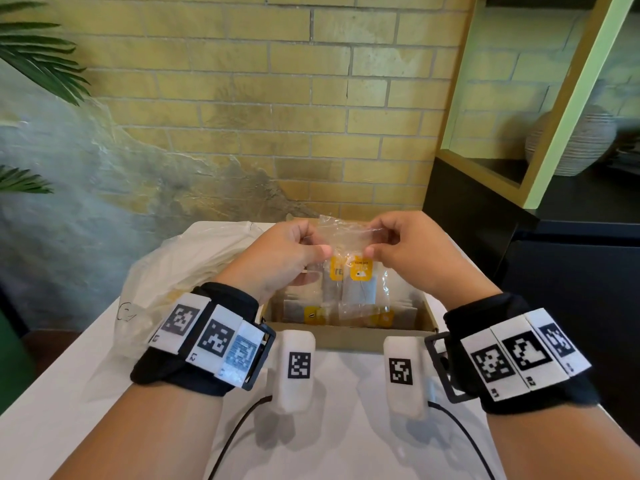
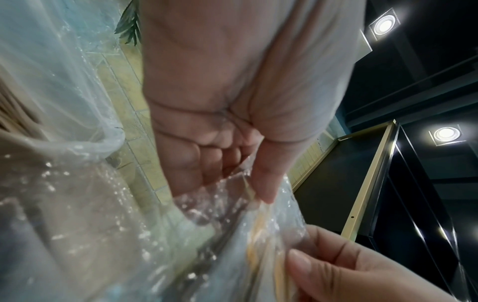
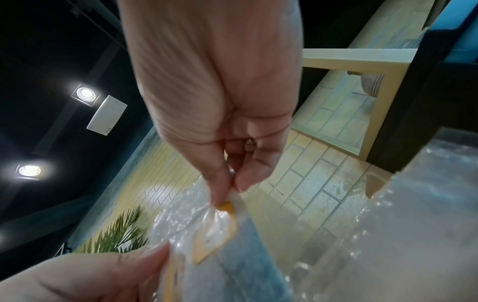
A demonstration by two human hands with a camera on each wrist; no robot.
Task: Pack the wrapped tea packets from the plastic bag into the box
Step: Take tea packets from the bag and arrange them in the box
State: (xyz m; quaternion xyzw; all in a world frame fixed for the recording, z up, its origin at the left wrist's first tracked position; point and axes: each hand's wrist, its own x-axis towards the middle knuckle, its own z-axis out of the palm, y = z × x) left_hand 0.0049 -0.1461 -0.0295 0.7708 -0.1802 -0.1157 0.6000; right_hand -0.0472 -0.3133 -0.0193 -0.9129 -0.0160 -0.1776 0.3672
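both hands hold one clear-wrapped bundle of tea packets upright above the open cardboard box: the left hand pinches the film's upper edge with thumb and curled fingers, the right hand pinches the opposite corner just above the yellow tags. more wrapped packets already lie in the box; the large plastic bag slumps beside it on the white table. the bundle looks light and limp, its film thin, crinkled and probably slippery, so a grip on the sealed top margin suits it better than on the soft tea bags. how many packets the bundle contains cannot be told from the blurred wrist views.
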